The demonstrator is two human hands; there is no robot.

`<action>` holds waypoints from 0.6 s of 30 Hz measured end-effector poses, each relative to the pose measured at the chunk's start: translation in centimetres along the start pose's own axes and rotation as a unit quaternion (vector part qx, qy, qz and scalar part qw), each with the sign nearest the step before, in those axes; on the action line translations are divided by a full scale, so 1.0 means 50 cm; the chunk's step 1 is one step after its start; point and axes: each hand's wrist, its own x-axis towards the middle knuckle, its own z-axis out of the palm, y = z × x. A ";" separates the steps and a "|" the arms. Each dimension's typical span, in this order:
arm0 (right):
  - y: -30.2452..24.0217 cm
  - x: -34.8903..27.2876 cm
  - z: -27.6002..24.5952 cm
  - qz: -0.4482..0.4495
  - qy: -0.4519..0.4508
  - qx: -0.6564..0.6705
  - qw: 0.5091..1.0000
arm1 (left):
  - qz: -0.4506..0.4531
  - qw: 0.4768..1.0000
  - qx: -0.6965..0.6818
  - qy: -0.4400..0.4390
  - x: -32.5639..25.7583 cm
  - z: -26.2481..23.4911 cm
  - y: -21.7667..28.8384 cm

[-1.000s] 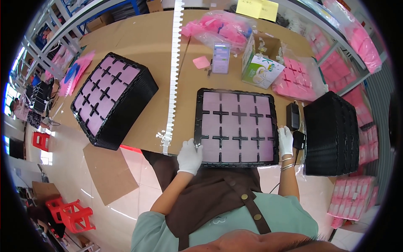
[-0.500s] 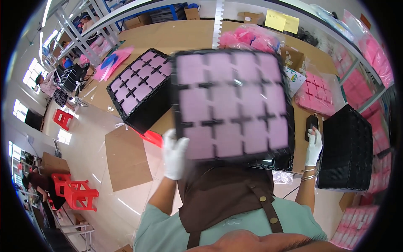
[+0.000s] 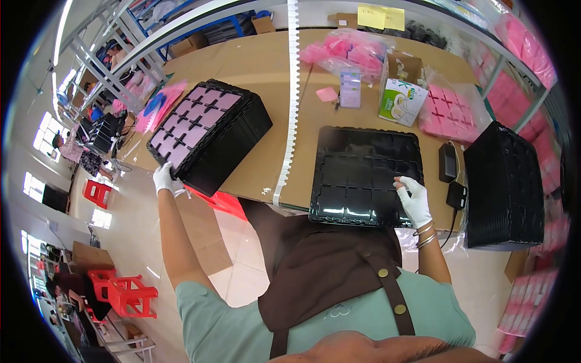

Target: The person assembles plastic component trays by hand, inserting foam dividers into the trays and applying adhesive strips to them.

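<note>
At the near left corner of a stack of black plastic trays, my left hand, in a white glove, has its fingers closed on the edge of the top tray. That tray holds pale pink-purple pieces in its compartments, with black crosses between them. In front of me lies a flat black tray with no pink pieces in it. Over its right side hovers my right hand, gloved with bare fingertips, the fingers loosely bent and apart, holding nothing. Whether it touches the tray I cannot tell.
On the right stands a tall stack of black trays, beside a black power adapter. Farther back are a bagged pink tray, an open carton, a phone-like rectangle and bagged pink material. A white toothed strip crosses the table.
The filled tray has gone from the middle to the top of the left stack, with my left hand following. My right hand has moved left, over the bare black tray.
</note>
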 end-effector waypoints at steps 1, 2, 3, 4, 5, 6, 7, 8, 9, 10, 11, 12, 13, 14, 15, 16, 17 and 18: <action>0.008 -0.001 -0.001 0.003 0.003 0.002 1.000 | 0.006 0.999 0.047 -0.004 0.024 0.000 -0.035; 0.027 -0.006 -0.013 0.019 0.015 -0.007 1.000 | -0.025 0.999 0.040 -0.002 -0.039 0.085 0.015; 0.034 -0.006 -0.017 0.030 0.020 -0.007 0.999 | -0.011 1.000 -0.002 0.013 -0.028 0.074 -0.010; 0.036 -0.004 -0.016 0.040 0.023 -0.008 0.999 | 0.002 0.999 -0.044 0.029 -0.018 0.061 -0.035; 0.028 0.001 -0.021 0.050 0.024 -0.005 0.998 | -0.002 0.999 -0.040 0.027 -0.022 0.064 -0.040; 0.028 0.005 -0.022 0.046 0.029 -0.015 0.998 | 0.000 0.997 -0.076 0.018 -0.028 0.065 -0.046; 0.038 0.008 -0.020 0.054 0.032 0.001 0.998 | 0.001 0.994 -0.113 0.010 -0.031 0.065 -0.051; 0.045 0.017 -0.016 0.059 0.034 0.018 0.998 | -0.004 0.994 -0.110 0.012 -0.030 0.064 -0.053; 0.043 0.026 -0.010 0.061 0.029 0.016 0.998 | 0.020 0.997 -0.068 0.032 -0.027 0.064 -0.055; 0.038 0.036 -0.003 0.069 0.022 0.027 0.997 | 0.042 0.997 -0.025 0.053 -0.022 0.064 -0.057; 0.035 0.039 0.004 0.080 0.011 0.037 0.996 | 0.059 0.996 -0.012 0.069 -0.014 0.068 -0.058; 0.032 0.049 0.010 0.082 0.003 0.034 0.996 | 0.057 0.997 0.012 0.051 -0.006 0.065 -0.056; 0.028 0.062 0.018 0.061 -0.011 0.010 0.998 | 0.028 0.998 0.030 0.040 -0.004 0.060 -0.058; 0.026 0.076 0.032 0.038 -0.024 -0.011 0.999 | 0.001 0.998 0.048 0.030 0.003 0.052 -0.057; 0.034 0.086 0.051 0.049 -0.034 0.023 0.998 | -0.004 0.998 0.050 0.036 0.016 0.045 -0.069; 0.027 0.099 0.069 0.043 -0.047 0.023 0.998 | 0.010 0.991 0.110 0.071 0.029 0.037 -0.081; 0.016 0.109 0.085 0.034 -0.063 0.020 0.997 | 0.022 0.980 0.169 0.102 0.026 0.039 -0.079; 0.003 0.119 0.100 0.024 -0.079 0.018 0.996 | 0.016 0.979 0.171 0.107 0.021 0.035 -0.075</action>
